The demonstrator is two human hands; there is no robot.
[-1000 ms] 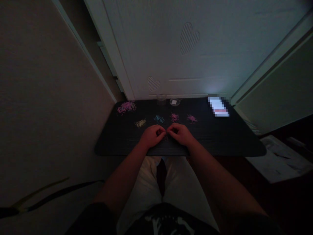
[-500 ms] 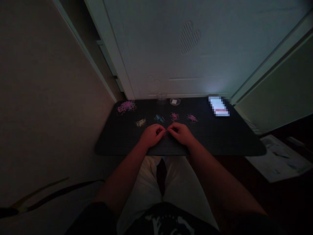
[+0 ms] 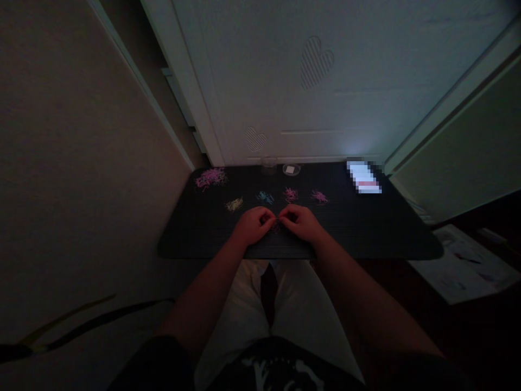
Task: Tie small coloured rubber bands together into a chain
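Note:
My left hand (image 3: pixel 255 224) and my right hand (image 3: pixel 300 221) meet fingertip to fingertip over the near middle of a dark table (image 3: pixel 345 233). Both have thumb and fingers pinched together; what they hold is too small and dim to make out. Just below the fingertips lies a small dark reddish pile (image 3: pixel 276 228) of thin bits, partly hidden by the hands. Beyond them is a row of little heaps of thin strands: a yellow heap (image 3: pixel 234 204), a blue heap (image 3: pixel 265 197), a pinkish-red heap (image 3: pixel 290 195) and a pink-purple heap (image 3: pixel 319 196).
A larger mixed pile (image 3: pixel 210 178), mostly pink and purple, lies at the far left corner. Against the white panel stand a clear round container (image 3: pixel 269 164) and a clear lid (image 3: pixel 291 170) with a white label. A glowing, pixelated phone-like screen (image 3: pixel 364 176) sits at the far right.
Almost nothing differs. Both hands keep the same place, with only a very slight shift at the fingertips, and the light is a little dimmer.

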